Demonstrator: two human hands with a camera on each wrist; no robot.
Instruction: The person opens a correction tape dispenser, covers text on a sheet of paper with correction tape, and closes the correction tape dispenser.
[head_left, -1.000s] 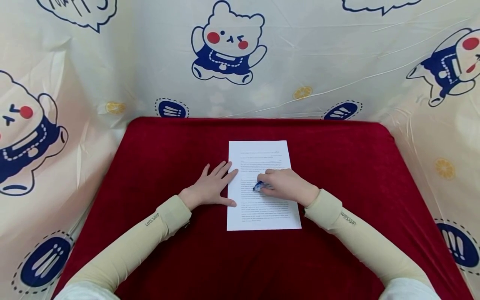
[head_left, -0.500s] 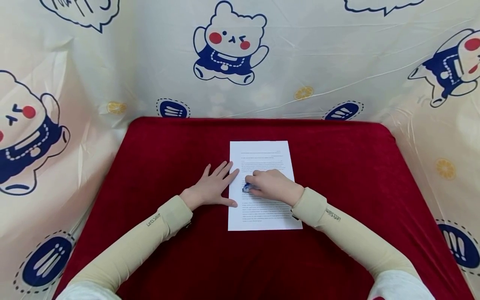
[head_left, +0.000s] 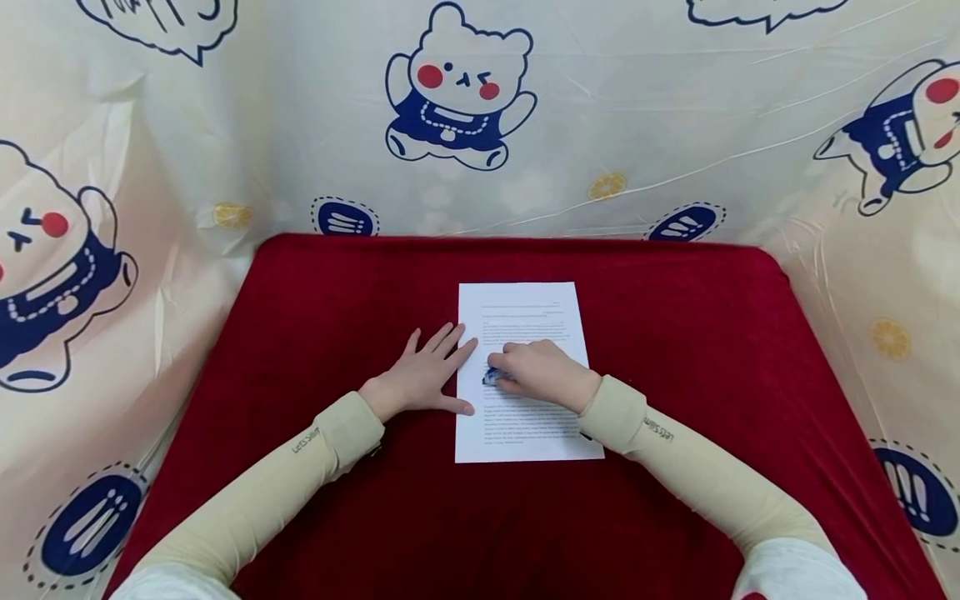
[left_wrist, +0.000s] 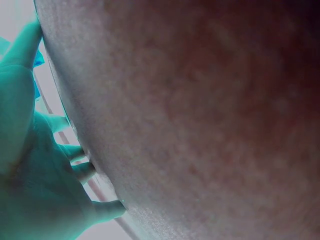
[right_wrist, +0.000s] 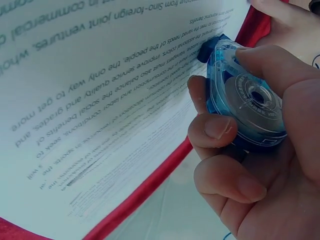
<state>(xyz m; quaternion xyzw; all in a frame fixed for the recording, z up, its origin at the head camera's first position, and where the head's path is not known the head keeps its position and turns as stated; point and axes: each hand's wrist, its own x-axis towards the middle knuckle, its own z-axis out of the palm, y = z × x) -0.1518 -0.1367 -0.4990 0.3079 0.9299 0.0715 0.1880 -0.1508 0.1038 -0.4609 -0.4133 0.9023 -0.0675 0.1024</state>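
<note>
A sheet of printed paper (head_left: 525,433) lies on the red cloth, its text upside down in the right wrist view. My right hand (head_left: 543,368) grips a blue correction tape dispenser (right_wrist: 250,100), thumb on one side and curled fingers on the other. The dispenser's tip is against the printed lines left of the sheet's middle. My left hand (head_left: 423,372) lies with fingers spread at the paper's left edge, the thumb and some fingertips resting on it. In the left wrist view, that hand's fingers (left_wrist: 107,210) look straight, and the cloth fills most of the picture.
The red cloth (head_left: 337,283) covers the table on all sides of the paper. A pale curtain (head_left: 585,100) with printed bears hangs behind the table and along both sides.
My right hand has slid left across the paper with the correction tape, mostly in the first half second. The left hand and sheet have stayed in place.
</note>
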